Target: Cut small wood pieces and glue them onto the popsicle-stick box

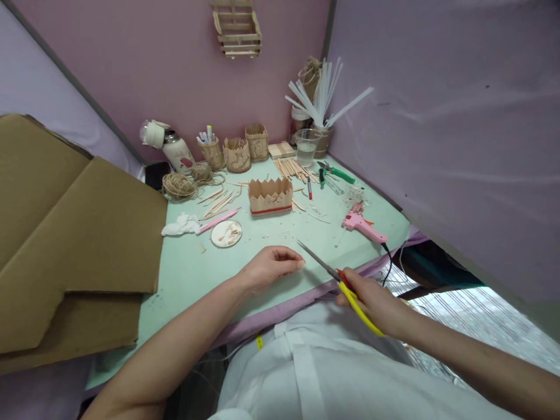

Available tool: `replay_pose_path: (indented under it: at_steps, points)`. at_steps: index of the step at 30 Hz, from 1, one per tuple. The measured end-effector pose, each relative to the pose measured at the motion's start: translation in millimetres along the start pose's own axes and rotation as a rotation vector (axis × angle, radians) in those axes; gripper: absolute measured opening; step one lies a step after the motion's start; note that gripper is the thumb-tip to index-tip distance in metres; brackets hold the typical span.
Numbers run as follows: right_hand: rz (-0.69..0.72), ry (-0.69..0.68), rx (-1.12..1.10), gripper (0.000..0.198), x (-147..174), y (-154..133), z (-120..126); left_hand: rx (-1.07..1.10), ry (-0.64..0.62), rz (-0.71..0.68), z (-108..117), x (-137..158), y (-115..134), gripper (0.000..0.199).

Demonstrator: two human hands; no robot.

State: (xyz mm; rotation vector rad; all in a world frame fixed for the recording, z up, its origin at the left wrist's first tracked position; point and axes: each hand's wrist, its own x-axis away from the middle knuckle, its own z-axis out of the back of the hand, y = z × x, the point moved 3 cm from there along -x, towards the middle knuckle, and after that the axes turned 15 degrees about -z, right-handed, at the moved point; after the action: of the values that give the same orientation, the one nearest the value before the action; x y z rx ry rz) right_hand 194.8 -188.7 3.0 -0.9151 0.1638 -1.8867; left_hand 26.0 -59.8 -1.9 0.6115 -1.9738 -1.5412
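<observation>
In the head view my right hand (367, 300) grips scissors (321, 264) with yellow and red handles; their blades look closed and point up and left over the table's front part. Just left of the blade tips is my left hand (275, 265), thumb and fingers pinched together. Whatever lies between those fingertips, if anything, is too small to make out. Beyond both hands stands a small wooden box (270, 198) with a jagged top edge and a red band along its base. Left of it sits a round white lid (226, 233) holding small wooden bits.
A pink glue gun (363, 226) lies at the right, its cord over the edge. Green-handled pliers (341, 173), wooden sticks (294, 169) and a cup of water (307, 147) are behind. Twine (179, 186) and a bottle (178, 153) stand back left. Cardboard (105, 233) covers the left side.
</observation>
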Motion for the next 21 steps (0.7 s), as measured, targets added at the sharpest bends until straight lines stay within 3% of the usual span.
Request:
replay_pose_path:
  at_steps: [8, 21]
  points:
    - [-0.004, 0.178, 0.209, 0.028, -1, -10, 4, 0.068, 0.04, -0.022, 2, -2, -3, 0.015]
    - [0.049, 0.191, 0.257, 0.028, -1, -11, 4, 0.021, 0.041, 0.0, -1, 0, 1, 0.014]
